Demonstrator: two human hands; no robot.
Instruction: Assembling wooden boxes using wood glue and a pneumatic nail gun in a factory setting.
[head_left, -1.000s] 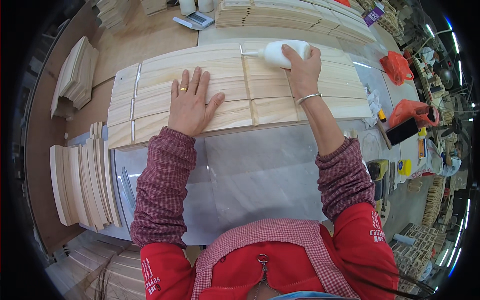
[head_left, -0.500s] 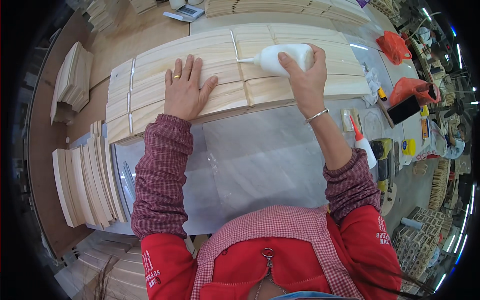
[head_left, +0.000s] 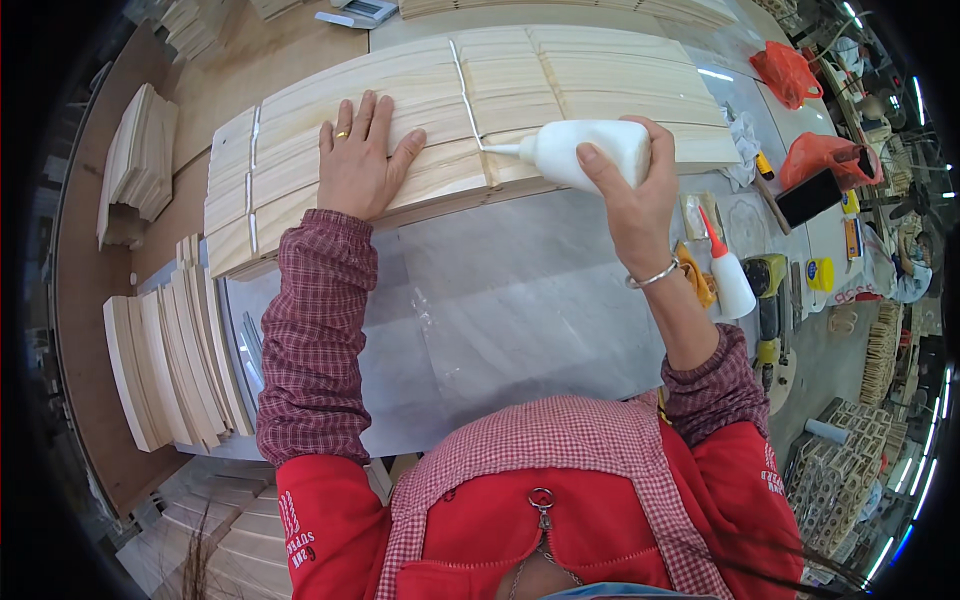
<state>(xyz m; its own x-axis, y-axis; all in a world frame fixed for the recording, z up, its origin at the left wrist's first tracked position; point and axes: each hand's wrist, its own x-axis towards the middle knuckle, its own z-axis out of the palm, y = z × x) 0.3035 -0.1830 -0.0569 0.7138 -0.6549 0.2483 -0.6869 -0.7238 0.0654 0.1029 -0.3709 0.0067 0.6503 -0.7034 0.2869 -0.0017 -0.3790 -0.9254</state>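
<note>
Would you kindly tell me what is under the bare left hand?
Pale wooden boards, set side by side, show around the left hand; the wood directly beneath its palm is covered and cannot be seen.

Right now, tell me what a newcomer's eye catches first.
Probably the white bottle in the right hand, its nozzle at a white line on the wooden boards. The left hand, spread on those boards left of the bottle, comes next. Red plastic bags stand out to the right.
</note>
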